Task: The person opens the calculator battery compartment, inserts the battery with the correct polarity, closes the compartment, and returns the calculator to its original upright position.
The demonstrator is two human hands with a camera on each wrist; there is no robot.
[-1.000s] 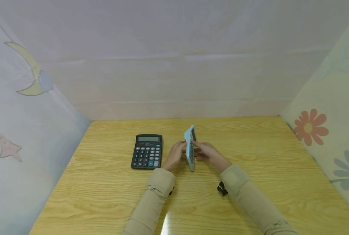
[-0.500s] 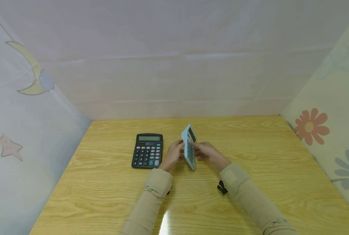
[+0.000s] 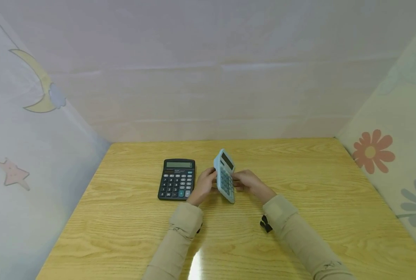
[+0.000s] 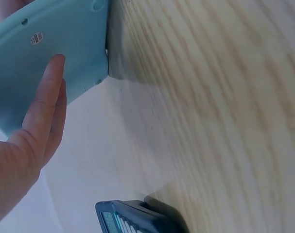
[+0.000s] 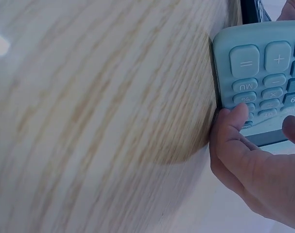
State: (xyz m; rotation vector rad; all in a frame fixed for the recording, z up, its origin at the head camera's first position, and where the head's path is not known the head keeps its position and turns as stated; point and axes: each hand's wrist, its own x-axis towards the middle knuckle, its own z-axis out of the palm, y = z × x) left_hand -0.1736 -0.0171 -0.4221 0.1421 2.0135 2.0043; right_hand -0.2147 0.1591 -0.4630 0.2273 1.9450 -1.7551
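A light blue calculator stands tilted on one long side in the middle of the table, its keys and display facing up and right in the head view. My left hand is on its left; in the left wrist view straight fingers lie against its plain back, and the thumb is hidden. On the other side, my right hand holds the long side near the table. Its bent fingers reach over the keys at the corner, and the thumb is close over the front.
A black calculator lies face up on the wooden table, just left of the left hand. Pale cloth walls with printed shapes enclose the back and sides. Black straps show under the right sleeve.
The light blue calculator has turned from nearly upright to a leftward lean, so more of its face shows. My left hand has shifted slightly left; my right thumb has drawn back from the front.
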